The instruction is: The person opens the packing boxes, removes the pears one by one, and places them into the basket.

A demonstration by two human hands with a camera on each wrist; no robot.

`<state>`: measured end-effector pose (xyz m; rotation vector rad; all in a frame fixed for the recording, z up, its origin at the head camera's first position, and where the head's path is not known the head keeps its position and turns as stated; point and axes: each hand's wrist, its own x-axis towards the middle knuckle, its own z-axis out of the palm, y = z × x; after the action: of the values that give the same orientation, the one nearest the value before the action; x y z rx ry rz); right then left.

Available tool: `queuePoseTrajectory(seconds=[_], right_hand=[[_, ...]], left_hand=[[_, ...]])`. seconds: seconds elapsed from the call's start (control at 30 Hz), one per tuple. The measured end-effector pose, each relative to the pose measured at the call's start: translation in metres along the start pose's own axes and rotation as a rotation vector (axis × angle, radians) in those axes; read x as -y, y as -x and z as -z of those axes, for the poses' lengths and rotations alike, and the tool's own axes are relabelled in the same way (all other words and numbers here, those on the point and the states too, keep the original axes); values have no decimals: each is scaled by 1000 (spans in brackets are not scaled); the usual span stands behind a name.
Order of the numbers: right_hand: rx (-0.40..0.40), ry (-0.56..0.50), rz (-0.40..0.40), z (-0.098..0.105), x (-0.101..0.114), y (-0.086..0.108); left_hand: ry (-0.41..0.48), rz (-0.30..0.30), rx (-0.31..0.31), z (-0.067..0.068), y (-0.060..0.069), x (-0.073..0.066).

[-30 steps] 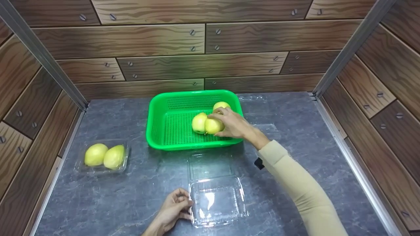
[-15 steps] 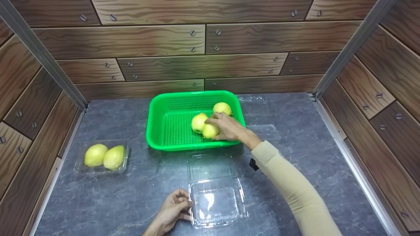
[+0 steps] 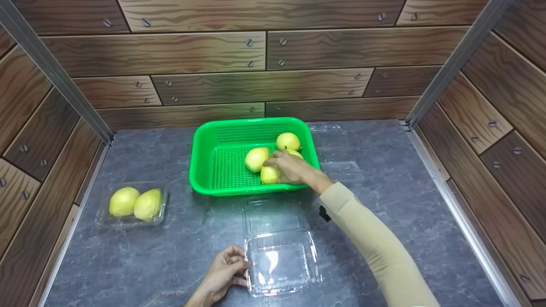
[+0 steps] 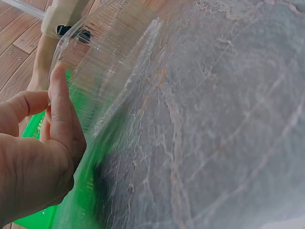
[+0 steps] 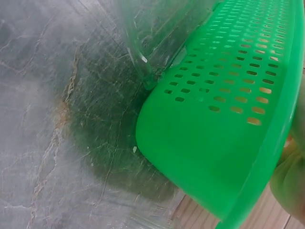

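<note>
In the head view, the green basket (image 3: 202,187) holds several yellow-green pears. My right hand (image 3: 292,168) reaches over its near right side and grips one pear (image 3: 269,175), partly covering it. Another pear (image 3: 257,160) lies just left of the fingers; a third pear (image 3: 288,141) sits behind, and one more shows partly past the knuckles. My left hand (image 3: 226,273) pinches the left edge of an open clear plastic clamshell container (image 3: 281,264), which lies in front of the basket. In the right wrist view, the basket's wall (image 5: 205,143) hides most of the hand.
A clear container (image 3: 160,219) with two pears (image 3: 125,201) stands at the left on the grey marbled tabletop (image 3: 192,230). More clear plastic (image 3: 341,168) lies right of the basket. Wood-patterned walls (image 3: 213,53) enclose the back and sides.
My right hand has shifted slightly toward me and left inside the basket, with the gripped pear. The neighbouring pear has moved a little left. My left hand and the open clamshell container have stayed put.
</note>
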<state>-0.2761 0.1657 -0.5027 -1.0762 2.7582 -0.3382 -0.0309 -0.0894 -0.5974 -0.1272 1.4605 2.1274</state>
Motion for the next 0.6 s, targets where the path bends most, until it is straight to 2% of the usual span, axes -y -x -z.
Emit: queuePoseTrajectory(seconds=[0.23,0.6], right_hand=[[8,6,35,-3,-3,-6],[48,-10,33,-2,-4,-8]], left_hand=[[-2,1,-3,0,0,0],[-10,-2,-13,-2,0,0]])
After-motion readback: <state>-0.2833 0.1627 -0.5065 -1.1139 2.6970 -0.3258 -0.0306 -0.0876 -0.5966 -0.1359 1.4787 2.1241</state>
